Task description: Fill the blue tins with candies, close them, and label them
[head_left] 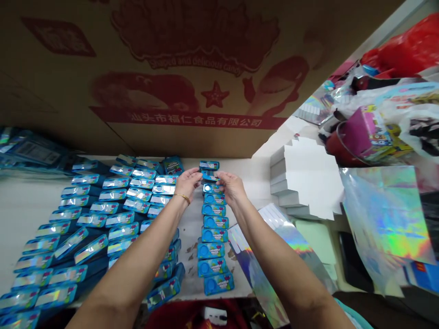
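My left hand (188, 185), with a gold bracelet at the wrist, is closed in a pinch at the left end of a small blue candy box (210, 177). From the other side, my right hand (232, 186) pinches at the right end of that box. Anything thin between the fingertips is too small to make out. A column of blue candy boxes (215, 222) marked "Caramelo Macizo" runs from under my hands toward me. Just beyond my fingers stands another blue box (209, 165) with a silvery strip on its top.
Rows of blue boxes with shiny strips (113, 195) fill the left. A large printed carton (192, 137) walls off the back. At right lie a stack of white card (308, 178), holographic sheets (274, 224), a clear plastic bag (370, 256) and a red bucket (343, 146).
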Demonstrator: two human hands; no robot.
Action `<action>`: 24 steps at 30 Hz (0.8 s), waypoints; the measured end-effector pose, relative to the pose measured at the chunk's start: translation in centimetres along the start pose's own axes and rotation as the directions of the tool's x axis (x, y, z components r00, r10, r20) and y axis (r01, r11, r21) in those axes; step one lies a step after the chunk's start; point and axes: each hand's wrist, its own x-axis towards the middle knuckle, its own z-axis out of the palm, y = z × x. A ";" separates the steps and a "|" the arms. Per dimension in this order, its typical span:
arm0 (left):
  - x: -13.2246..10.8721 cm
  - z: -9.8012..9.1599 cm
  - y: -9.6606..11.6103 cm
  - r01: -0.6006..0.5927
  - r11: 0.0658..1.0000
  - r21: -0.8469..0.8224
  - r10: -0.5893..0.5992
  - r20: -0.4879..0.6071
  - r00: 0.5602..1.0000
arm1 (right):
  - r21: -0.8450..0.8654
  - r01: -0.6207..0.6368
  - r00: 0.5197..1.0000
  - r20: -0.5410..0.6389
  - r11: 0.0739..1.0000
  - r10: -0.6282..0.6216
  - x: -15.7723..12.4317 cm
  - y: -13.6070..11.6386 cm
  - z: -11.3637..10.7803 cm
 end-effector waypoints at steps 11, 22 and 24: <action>0.7 0.2 0.1 0.105 0.990 -0.098 -0.103 0.021 0.994 | 0.100 0.000 1.000 -0.020 0.995 0.002 0.3 1.8 0.4; 5.0 -0.6 -2.6 -0.192 0.962 0.195 0.221 -0.138 0.966 | -0.784 0.289 0.780 -0.139 0.549 -0.610 2.7 4.8 0.2; 5.4 -0.7 -3.2 -0.202 0.953 0.226 0.236 -0.134 0.962 | -0.853 0.240 0.782 -0.112 0.463 -0.613 2.8 4.8 0.3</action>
